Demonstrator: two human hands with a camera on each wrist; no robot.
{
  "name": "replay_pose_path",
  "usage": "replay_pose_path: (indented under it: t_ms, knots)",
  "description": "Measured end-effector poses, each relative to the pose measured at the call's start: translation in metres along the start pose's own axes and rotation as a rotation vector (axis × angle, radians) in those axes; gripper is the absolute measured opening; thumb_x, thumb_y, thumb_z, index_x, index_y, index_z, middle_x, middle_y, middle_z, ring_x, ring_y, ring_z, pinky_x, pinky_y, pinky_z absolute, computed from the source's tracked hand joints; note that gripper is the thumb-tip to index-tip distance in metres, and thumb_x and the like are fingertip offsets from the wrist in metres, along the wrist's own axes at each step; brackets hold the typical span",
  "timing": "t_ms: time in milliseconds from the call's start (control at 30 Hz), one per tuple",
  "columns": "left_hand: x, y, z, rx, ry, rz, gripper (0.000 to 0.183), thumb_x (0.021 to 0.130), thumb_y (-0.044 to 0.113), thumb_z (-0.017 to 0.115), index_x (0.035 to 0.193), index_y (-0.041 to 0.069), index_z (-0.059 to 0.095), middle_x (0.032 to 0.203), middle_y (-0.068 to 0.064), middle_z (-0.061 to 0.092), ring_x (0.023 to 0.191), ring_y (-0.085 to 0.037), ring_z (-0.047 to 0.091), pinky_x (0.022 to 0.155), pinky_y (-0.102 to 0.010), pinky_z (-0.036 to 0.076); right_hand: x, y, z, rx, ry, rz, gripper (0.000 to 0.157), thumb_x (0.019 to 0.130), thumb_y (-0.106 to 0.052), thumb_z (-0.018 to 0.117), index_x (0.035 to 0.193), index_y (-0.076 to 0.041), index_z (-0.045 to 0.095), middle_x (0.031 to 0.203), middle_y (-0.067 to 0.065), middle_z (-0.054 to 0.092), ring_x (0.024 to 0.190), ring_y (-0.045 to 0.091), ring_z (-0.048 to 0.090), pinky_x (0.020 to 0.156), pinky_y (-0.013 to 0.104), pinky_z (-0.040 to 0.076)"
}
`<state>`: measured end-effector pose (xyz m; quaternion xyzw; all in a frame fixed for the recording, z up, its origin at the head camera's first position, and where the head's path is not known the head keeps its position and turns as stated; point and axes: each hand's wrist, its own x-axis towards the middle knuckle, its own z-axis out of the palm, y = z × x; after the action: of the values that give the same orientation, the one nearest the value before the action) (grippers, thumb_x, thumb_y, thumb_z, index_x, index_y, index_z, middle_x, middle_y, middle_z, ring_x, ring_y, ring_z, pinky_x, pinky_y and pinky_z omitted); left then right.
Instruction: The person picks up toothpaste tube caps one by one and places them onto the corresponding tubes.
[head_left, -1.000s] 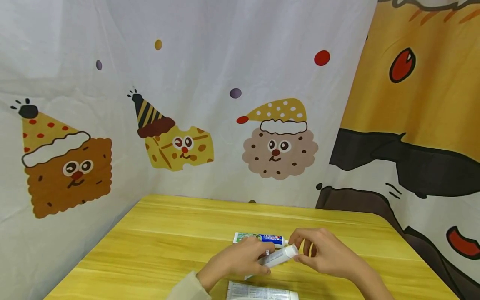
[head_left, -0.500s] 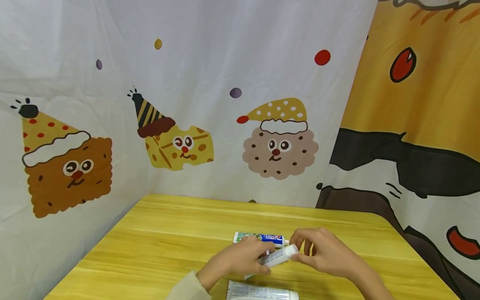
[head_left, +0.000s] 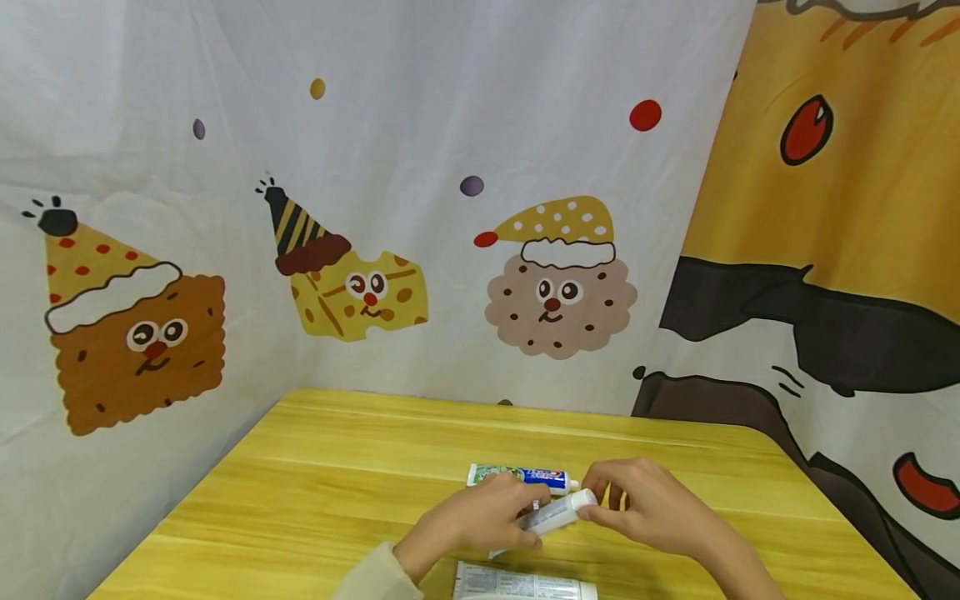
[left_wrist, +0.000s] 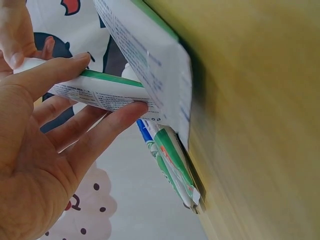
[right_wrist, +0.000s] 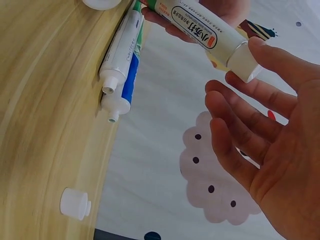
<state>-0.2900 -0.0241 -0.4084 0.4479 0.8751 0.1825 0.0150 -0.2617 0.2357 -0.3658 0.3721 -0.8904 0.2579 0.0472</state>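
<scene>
My left hand point(head_left: 487, 512) grips a white toothpaste tube point(head_left: 551, 518) above the table, its capped end tilted up to the right. In the right wrist view this tube shows orange and black lettering and a green part near the left hand. The thumb and index finger of my right hand point(head_left: 648, 504) pinch its white cap point(right_wrist: 243, 62), while the other fingers stay loosely bent. Behind the held tube lies a blue and green toothpaste tube point(head_left: 547, 479) with its nozzle bare. Beside that one, a white tube point(right_wrist: 120, 55) also has a bare nozzle.
Another white printed tube point(head_left: 521, 583) lies at the near edge of the head view. A loose white cap point(right_wrist: 75, 202) rests on the wooden table point(head_left: 360, 467). Curtains with cartoon prints point(head_left: 555, 308) stand behind and beside the table.
The right thumb and fingers have shifted slightly left at the cap. The left hand and the tube stay in place.
</scene>
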Motion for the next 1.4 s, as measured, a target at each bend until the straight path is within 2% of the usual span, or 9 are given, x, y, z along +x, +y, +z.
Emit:
replay_pose_path:
  t_ms: [367,533,700,867,1067,1233,1400]
  knots:
    - [0.000,0.001,-0.001,0.007,0.001,0.000,0.027,0.089,0.030,0.082,0.108,0.019,0.066,0.082,0.013,0.061,0.064,0.002,0.048,0.060,-0.014,0.043,-0.001,0.000,0.000,-0.091,-0.048,0.033,0.018,0.102,-0.046,0.062,0.089,-0.034,0.064,0.074,-0.024,0.060,0.064,-0.006,0.051,0.055,0.019,0.045]
    - [0.000,0.001,0.000,-0.024,-0.003,-0.015,0.030,0.088,0.030,0.083,0.110,0.020,0.066,0.086,0.013,0.064,0.067,0.003,0.051,0.063,-0.015,0.045,-0.002,-0.001,0.002,-0.095,-0.048,0.040,0.021,0.105,-0.045,0.057,0.086,-0.035,0.057,0.068,-0.022,0.054,0.057,-0.006,0.044,0.053,0.019,0.040]
    - [0.000,0.002,0.001,-0.049,-0.011,-0.022,0.030,0.088,0.030,0.083,0.111,0.020,0.067,0.090,0.012,0.068,0.071,0.004,0.055,0.065,-0.014,0.047,-0.002,-0.001,0.004,-0.104,-0.032,0.044,0.024,0.106,-0.044,0.055,0.083,-0.035,0.052,0.063,-0.023,0.042,0.053,-0.007,0.034,0.051,0.017,0.032]
    - [0.001,0.002,0.000,-0.071,-0.013,-0.035,0.031,0.088,0.029,0.083,0.112,0.020,0.067,0.094,0.012,0.070,0.074,0.005,0.056,0.067,-0.015,0.048,-0.001,-0.002,0.003,-0.064,-0.011,0.060,0.027,0.106,-0.043,0.056,0.081,-0.034,0.054,0.063,-0.022,0.042,0.054,-0.006,0.037,0.051,0.018,0.034]
    - [0.001,0.001,-0.001,-0.037,0.005,-0.008,0.030,0.088,0.030,0.083,0.112,0.020,0.067,0.093,0.013,0.068,0.071,0.004,0.053,0.065,-0.014,0.046,-0.002,-0.002,-0.004,-0.039,0.070,0.047,0.022,0.106,-0.035,0.057,0.084,-0.036,0.062,0.068,-0.023,0.053,0.059,-0.003,0.049,0.056,0.021,0.045]
    - [0.001,0.000,0.000,-0.001,0.022,0.003,0.029,0.087,0.031,0.084,0.110,0.020,0.070,0.090,0.015,0.068,0.069,0.005,0.053,0.065,-0.013,0.046,-0.006,-0.002,-0.013,-0.054,0.158,0.029,0.018,0.105,-0.030,0.060,0.089,-0.037,0.065,0.069,-0.023,0.055,0.058,-0.003,0.050,0.056,0.021,0.046]
    - [0.001,0.000,0.002,0.018,0.004,-0.015,0.031,0.086,0.033,0.085,0.111,0.021,0.071,0.086,0.017,0.065,0.067,0.004,0.051,0.063,-0.014,0.046,-0.009,-0.002,-0.020,-0.080,0.215,0.023,0.018,0.104,-0.028,0.063,0.088,-0.037,0.064,0.067,-0.022,0.055,0.057,-0.004,0.049,0.054,0.020,0.046]
